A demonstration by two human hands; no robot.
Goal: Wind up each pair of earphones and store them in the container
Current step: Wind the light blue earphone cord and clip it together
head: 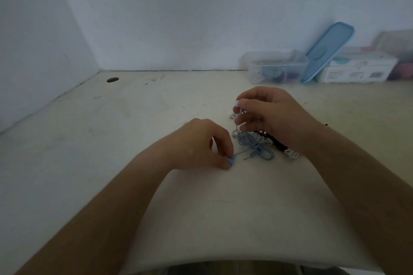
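The blue earphones are found unwound on the tabletop, an earbud pinched in each of the left hand and right hand; the open container, seemingly part-filled, is judged yet to receive them.

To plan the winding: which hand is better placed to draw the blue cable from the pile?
Probably left: the left hand pinches the blue earbud beside the pile; the right hand holds a pale earbud above it.
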